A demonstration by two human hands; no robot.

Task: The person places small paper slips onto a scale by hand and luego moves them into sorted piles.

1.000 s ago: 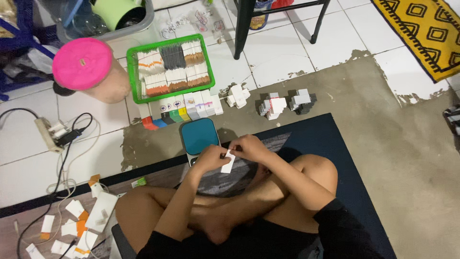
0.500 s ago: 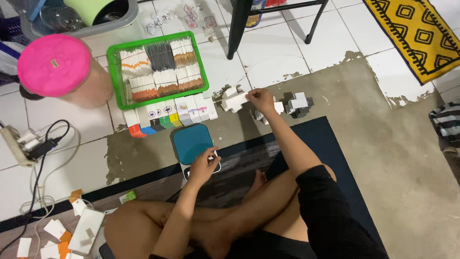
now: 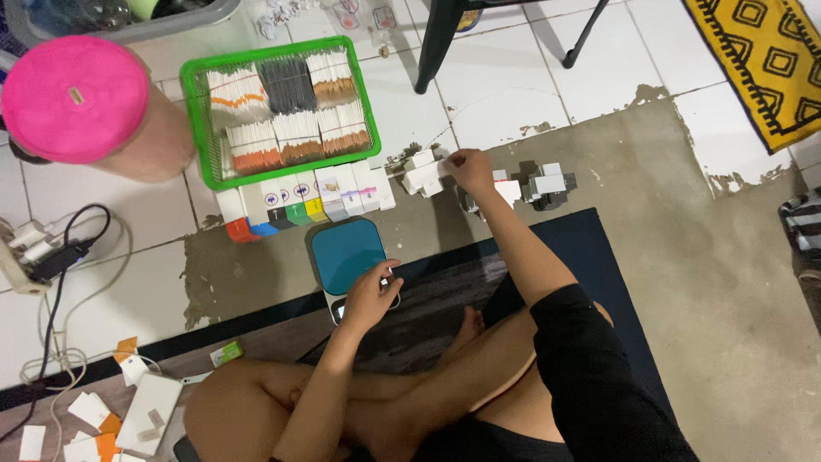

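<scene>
My right hand (image 3: pixel 469 168) is stretched out in front of me, its grip pinched on a small white packet (image 3: pixel 432 171) that sits at the edge of the little heap of white packets (image 3: pixel 421 171) on the bare concrete floor (image 3: pixel 684 257). A second ago both hands were together over my lap, working a white slip between them; half a second ago the right arm was already out at this heap. So the reach is made and the fingers are now on the stack, though I cannot tell whether the packet is being lifted off or laid down.

My left hand (image 3: pixel 374 295) has dropped to the near corner of the teal kitchen scale (image 3: pixel 346 257), fingers curled on its front edge beside something small and white that I cannot make out. Its grip is loosely clenched there, holding nothing I can name. The scale's plate looks bare.

Further out, two more clusters of white and grey packets (image 3: pixel 547 184) lie to the right of the heap. Behind the scale stands a row of small cartons with coloured bases (image 3: pixel 299 201), and behind those a green wire basket (image 3: pixel 351 94) packed with bundled slips in white, orange, brown and black. A pink-lidded tub (image 3: pixel 77 94) stands to its left, a power strip with cables (image 3: pixel 34 257) further left, and loose white and orange scraps (image 3: pixel 94 419) lie by my knee. I sit cross-legged on a dark blue mat (image 3: pixel 599 265).
</scene>
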